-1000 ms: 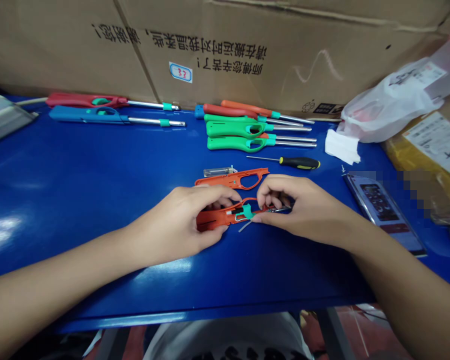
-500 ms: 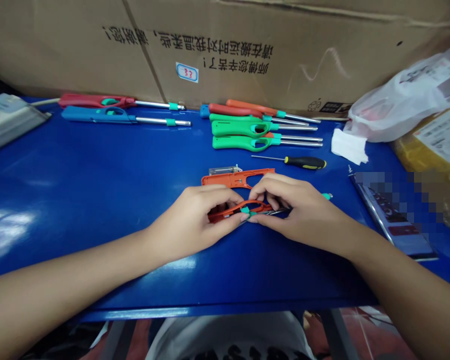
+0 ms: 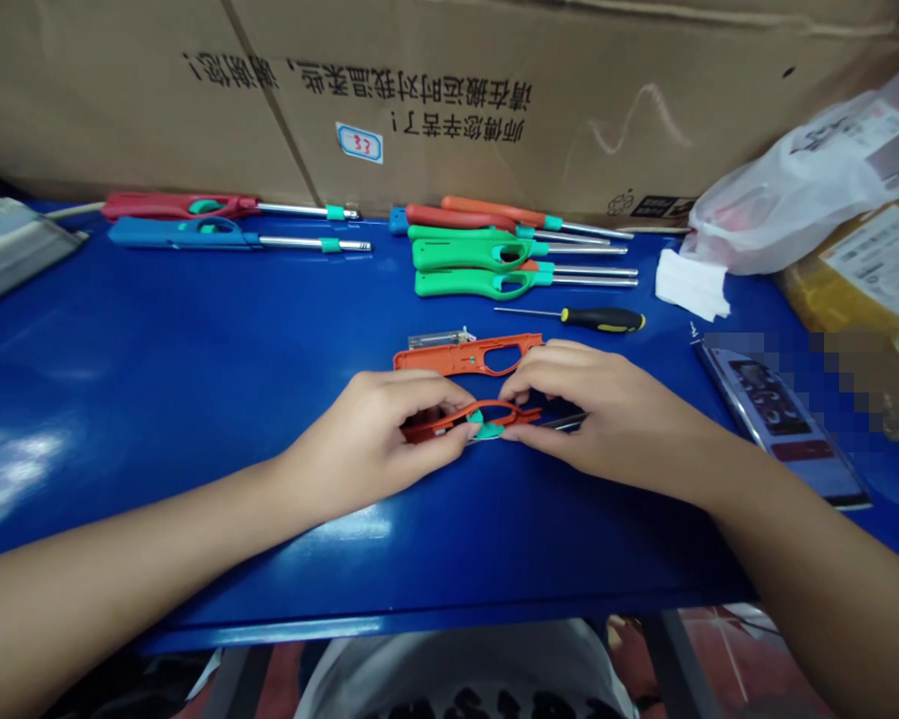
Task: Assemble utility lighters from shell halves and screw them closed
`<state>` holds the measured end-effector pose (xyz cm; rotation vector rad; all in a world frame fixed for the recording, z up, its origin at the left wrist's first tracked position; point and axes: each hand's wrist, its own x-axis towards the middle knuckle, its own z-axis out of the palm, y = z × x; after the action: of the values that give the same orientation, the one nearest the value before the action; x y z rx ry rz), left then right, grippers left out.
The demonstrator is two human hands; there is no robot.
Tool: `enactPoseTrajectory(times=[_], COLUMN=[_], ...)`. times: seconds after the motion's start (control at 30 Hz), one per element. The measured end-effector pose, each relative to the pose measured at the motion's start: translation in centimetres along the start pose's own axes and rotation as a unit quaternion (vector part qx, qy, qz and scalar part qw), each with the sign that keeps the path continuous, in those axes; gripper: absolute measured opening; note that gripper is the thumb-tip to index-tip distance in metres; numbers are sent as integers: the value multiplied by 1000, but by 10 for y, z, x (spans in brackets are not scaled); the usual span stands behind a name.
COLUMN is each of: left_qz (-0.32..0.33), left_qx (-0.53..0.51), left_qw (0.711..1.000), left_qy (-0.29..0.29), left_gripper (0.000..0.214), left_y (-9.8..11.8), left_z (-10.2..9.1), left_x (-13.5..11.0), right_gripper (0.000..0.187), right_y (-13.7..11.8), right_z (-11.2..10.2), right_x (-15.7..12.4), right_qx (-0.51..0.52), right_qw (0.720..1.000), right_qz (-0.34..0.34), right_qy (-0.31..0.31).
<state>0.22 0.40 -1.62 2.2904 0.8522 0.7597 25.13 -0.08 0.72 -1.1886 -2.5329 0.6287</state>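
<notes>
My left hand (image 3: 386, 424) is closed around one half of an orange lighter casing (image 3: 426, 427), its thumb against a teal trigger piece (image 3: 488, 430). My right hand (image 3: 618, 424) is closed at the casing's other end, fingertips around the start of a metal tube (image 3: 567, 422); its palm hides most of the tube. Just beyond my fingers lies the other orange casing half (image 3: 442, 358), inner side up. A clear fuel tank (image 3: 436, 340) rests right behind that half.
Behind lie a screwdriver (image 3: 603, 319), several green lighters (image 3: 468, 284) and orange ones, plus a red lighter (image 3: 180, 206) and a blue lighter (image 3: 184, 233) at left. A phone (image 3: 786, 429) and plastic bag (image 3: 786, 205) are at right. A cardboard box (image 3: 449, 60) stands along the back.
My right fingertips have drawn slightly away from my left thumb, and more of the teal trigger shows between them. The whole view has shifted a little.
</notes>
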Motion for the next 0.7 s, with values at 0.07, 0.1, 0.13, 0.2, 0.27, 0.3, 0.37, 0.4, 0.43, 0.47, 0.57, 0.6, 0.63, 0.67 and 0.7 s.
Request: enactPoseTrajectory(times=[0.07, 0.1, 0.13, 0.2, 0.27, 0.3, 0.37, 0.4, 0.43, 0.47, 0.57, 0.6, 0.63, 0.67, 0.7], left_qz=[5, 10, 16, 27, 30, 28, 24, 24, 25, 27, 30, 30, 29, 27, 26], left_qx=[6, 10, 16, 36, 60, 69, 76, 77, 78, 79, 85, 86, 86, 85, 85], left_qw=[1000, 1000, 1000, 999, 998, 997, 997, 997, 997, 996, 996, 996, 996, 996, 996], left_qy=[2, 2, 2, -2, -3, -2, -2, -2, -4, -6, -11, -12, -12, -13, -13], left_gripper=[13, 14, 15, 18, 20, 21, 21, 22, 22, 22, 22, 22, 21, 21, 21], left_y=[0, 0, 1, 1, 1, 1, 0, -1, -1, -2, -4, -4, -5, -5, -5], left_z=[-1, -1, -2, -3, -3, -4, -3, -3, -3, -3, -3, -3, -3, -3, -3], left_x=[0, 0, 0, 0, -1, -1, -1, -1, -1, -1, 0, 0, 0, 0, 0], right_gripper=[10, 11, 13, 19, 27, 26, 15, 10, 8, 8, 11, 13, 15, 16, 18], right_y=[1, 2, 2, 5, 9, 11, 13, 14, 14, 14, 11, 11, 10, 10, 10], right_z=[-1, -2, -4, -9, -15, -18, -23, -25, -26, -27, -29, -29, -29, -28, -27], right_x=[0, -1, -2, -6, -10, -12, -14, -14, -14, -13, -11, -11, -10, -10, -10], right_qx=[-15, -18, -18, -13, -12, -16, -18, -17, -15, -12, -9, -14, -22, -33, -43], right_qw=[1000, 1000, 1000, 999, 998, 997, 996, 996, 997, 997, 998, 998, 998, 998, 997], right_qz=[-4, -4, -2, 5, 18, 27, 33, 32, 27, 20, -10, -19, -29, -38, -45], right_qy=[-10, -17, -26, -43, -60, -70, -77, -78, -75, -70, -59, -56, -53, -48, -40])
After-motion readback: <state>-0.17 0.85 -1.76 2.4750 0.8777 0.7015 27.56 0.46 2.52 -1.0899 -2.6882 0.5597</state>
